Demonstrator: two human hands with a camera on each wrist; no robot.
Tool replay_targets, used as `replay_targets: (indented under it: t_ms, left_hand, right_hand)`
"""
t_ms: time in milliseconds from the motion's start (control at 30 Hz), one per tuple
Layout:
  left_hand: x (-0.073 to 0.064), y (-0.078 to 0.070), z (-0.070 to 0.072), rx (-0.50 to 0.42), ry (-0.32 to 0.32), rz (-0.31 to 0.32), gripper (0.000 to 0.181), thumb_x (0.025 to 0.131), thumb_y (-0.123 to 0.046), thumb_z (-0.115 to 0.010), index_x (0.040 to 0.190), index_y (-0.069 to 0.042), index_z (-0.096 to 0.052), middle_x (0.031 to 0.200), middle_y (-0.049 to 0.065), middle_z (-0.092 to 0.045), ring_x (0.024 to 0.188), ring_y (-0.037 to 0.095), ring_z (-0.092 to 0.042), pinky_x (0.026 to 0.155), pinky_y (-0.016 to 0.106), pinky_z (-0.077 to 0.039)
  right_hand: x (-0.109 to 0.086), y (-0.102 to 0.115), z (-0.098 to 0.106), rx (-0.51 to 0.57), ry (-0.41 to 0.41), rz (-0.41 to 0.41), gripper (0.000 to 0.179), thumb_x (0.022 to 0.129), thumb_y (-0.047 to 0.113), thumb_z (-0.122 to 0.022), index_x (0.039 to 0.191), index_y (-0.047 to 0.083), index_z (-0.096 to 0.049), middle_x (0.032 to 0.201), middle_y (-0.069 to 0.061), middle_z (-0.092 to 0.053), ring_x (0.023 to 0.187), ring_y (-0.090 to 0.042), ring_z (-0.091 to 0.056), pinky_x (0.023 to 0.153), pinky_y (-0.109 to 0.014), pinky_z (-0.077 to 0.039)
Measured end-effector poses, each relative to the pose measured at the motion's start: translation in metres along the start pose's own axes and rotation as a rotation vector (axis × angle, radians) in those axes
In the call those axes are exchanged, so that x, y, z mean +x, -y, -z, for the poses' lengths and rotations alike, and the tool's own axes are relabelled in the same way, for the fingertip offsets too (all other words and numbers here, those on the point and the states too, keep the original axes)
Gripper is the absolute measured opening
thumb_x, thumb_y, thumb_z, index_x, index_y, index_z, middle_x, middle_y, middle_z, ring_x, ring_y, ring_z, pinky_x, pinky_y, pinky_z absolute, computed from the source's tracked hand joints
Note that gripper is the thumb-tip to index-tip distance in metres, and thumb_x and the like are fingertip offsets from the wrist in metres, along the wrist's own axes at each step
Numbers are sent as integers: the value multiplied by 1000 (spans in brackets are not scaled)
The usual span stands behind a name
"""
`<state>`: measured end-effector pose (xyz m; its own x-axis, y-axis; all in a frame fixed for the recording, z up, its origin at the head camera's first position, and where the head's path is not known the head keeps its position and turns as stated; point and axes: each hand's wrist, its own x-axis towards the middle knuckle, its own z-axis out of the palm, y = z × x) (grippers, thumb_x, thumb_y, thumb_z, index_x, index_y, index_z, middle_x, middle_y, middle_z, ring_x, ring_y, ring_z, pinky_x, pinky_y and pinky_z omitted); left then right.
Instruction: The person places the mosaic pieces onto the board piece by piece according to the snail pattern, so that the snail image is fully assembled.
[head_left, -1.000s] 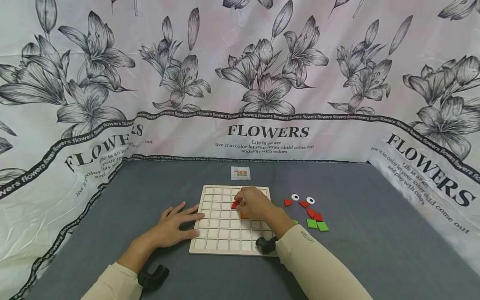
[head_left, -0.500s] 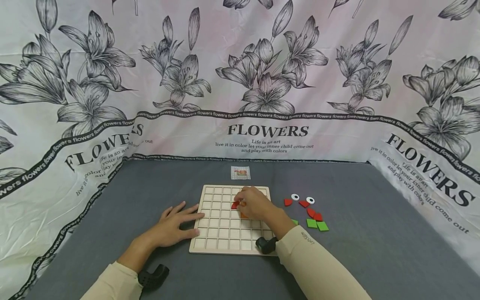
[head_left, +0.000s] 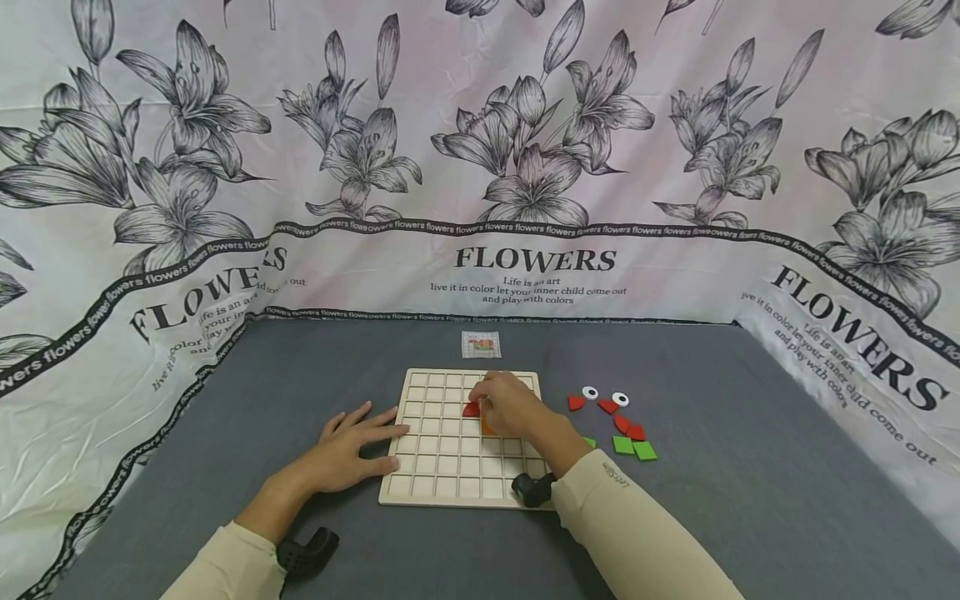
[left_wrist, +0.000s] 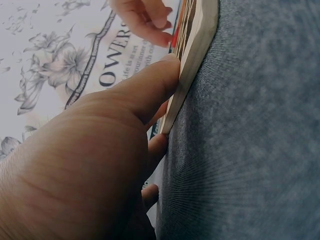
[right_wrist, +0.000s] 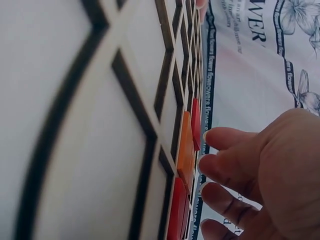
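A pale wooden grid board (head_left: 435,462) lies on the grey table. My left hand (head_left: 341,454) rests at its left edge with fingers spread; the thumb touches the rim in the left wrist view. Over the upper right of the board, my right hand (head_left: 513,408) has its fingertips close to the pieces in the cells. A red piece (head_left: 471,410) sits just left of those fingers, and an orange piece (head_left: 488,427) shows below them. The right wrist view shows an orange piece (right_wrist: 185,150) between two red ones, with nothing visible pinched in the fingers.
Right of the board lie loose red pieces (head_left: 622,424), green squares (head_left: 644,451) and two white eye discs (head_left: 620,399). A small picture card (head_left: 481,345) lies behind the board. Flower-printed cloth (head_left: 536,287) surrounds the back and sides of the table.
My right hand stays over the same cells while its fingers shift slightly. The orange bit earlier seen between its fingertips no longer shows there. My left hand has not moved.
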<state>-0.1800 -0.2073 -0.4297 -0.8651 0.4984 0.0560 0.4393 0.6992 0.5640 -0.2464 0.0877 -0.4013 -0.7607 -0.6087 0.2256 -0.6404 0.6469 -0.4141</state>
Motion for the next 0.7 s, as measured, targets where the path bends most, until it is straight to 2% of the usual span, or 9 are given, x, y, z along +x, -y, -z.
replay_targets:
  t_ms: [167, 433, 567, 700]
  left_hand:
    - [0, 0, 0, -2, -3, -1, 55, 91, -51, -62, 139, -23, -57, 152, 8, -35, 142, 42, -9, 106, 62, 2]
    - [0, -3, 1, -9, -1, -4, 55, 91, -50, -62, 139, -22, -57, 152, 9, -35, 142, 43, -9, 106, 62, 2]
    - [0, -3, 2, -6, 4, 0, 56, 91, -50, -62, 139, -21, -56, 152, 9, -35, 142, 43, -9, 106, 63, 3]
    - [-1, -4, 2, -6, 7, 0, 57, 91, -50, -62, 140, -21, -55, 152, 8, -35, 142, 43, -8, 106, 63, 3]
  right_hand:
    - [1, 0, 0, -27, 35, -51, 30, 87, -8, -52, 100, 6, -76, 96, -6, -65, 89, -22, -59, 79, -35, -50]
    - [-1, 0, 3, -24, 48, -81, 30, 88, -5, -52, 103, 6, -75, 100, -6, -64, 95, -23, -59, 85, -36, -49]
    - [-3, 2, 10, 6, 62, -111, 29, 90, -5, -52, 109, 4, -73, 105, -9, -62, 100, -27, -57, 87, -39, -48]
    - [-7, 2, 23, 22, 21, -82, 24, 90, -3, -58, 109, 1, -72, 104, -10, -63, 100, -29, -57, 86, -42, -48]
